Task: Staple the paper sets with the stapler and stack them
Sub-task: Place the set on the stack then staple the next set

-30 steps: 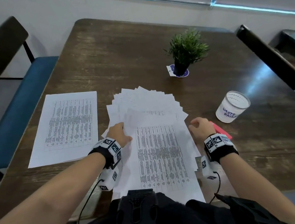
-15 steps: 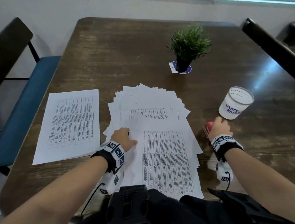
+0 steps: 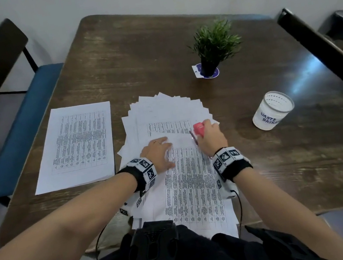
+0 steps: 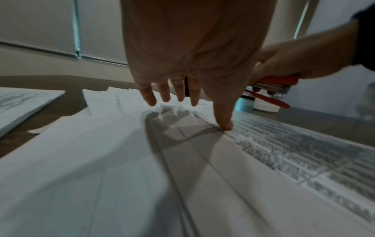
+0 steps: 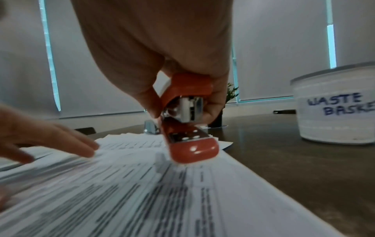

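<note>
A fanned pile of printed sheets (image 3: 169,111) lies in the middle of the table, with one printed paper set (image 3: 192,185) on top, reaching to the near edge. My left hand (image 3: 158,152) lies flat on that set, fingers spread, thumb pressing the paper (image 4: 225,125). My right hand (image 3: 209,137) grips a red stapler (image 3: 199,128) over the set's top right corner; the stapler (image 5: 188,118) hangs mouth-open just above the paper. A separate stack of papers (image 3: 76,144) lies at the left.
A white cup marked "waste basket" (image 3: 272,112) stands to the right. A small potted plant (image 3: 211,49) sits behind the pile. A blue-seated chair (image 3: 16,125) is at the table's left, dark chairs (image 3: 316,44) at the right.
My right hand picked the red stapler up from the table at the right and brought it left over the set's top corner. My left hand slid up the sheet and flattened.
</note>
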Motion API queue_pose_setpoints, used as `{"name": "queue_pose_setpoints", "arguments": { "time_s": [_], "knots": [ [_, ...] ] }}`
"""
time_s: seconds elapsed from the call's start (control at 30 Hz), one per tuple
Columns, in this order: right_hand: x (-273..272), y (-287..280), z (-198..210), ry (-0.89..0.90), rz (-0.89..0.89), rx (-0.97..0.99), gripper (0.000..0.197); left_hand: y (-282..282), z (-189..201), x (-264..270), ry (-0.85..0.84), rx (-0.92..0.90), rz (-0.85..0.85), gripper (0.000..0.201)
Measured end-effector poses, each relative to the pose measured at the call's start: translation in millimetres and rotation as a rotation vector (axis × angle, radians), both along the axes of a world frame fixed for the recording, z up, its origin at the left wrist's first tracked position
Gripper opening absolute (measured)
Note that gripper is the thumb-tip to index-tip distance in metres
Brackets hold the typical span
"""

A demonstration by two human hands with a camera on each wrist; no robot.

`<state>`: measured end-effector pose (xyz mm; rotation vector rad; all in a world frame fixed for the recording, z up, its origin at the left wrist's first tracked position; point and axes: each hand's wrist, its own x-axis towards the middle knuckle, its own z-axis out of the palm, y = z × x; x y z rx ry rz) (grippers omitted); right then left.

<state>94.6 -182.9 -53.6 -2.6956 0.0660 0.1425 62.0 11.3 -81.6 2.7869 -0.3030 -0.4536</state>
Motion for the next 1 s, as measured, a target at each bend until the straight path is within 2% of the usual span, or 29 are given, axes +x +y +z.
{"name": "queue_pose_setpoints", "arguments": {
  "time_s": [0.17, 0.37, 0.57, 0.67, 0.8, 0.9, 1.0],
  "knots": [
    [-5.2, 23.1, -18.1, 0.140, 0.108, -0.191, 0.048, -3.4, -7.4, 5.2, 0.052, 0.116, -0.097, 0.082],
    [1.3, 29.9, -27.6, 0.156, 0.040, -0.181, 0.040, -6.5, -5.8, 14.9, 0.120, 0.188, -0.119, 0.093],
    [6.8, 45.4, -30.0, 0.205, -0.079, -0.140, 0.037, -7.3, -6.3, 24.3, 0.129, 0.222, -0.151, 0.095],
    [17.1, 42.5, -32.4, 0.183, 0.024, -0.207, 0.035, -5.9, -5.4, 26.7, 0.115, 0.230, -0.161, 0.094],
    [33.1, 29.1, -34.6, 0.093, 0.222, -0.293, 0.022, -4.1, -5.4, 28.5, 0.129, 0.233, -0.172, 0.095],
    [36.4, 28.0, -34.5, 0.082, 0.216, -0.272, 0.024, -4.3, -7.5, 29.9, 0.113, 0.243, -0.173, 0.095],
    [35.0, 36.5, -39.5, 0.105, 0.134, -0.236, 0.030, -4.5, -7.6, 29.8, 0.099, 0.233, -0.166, 0.095]
  ]
}}
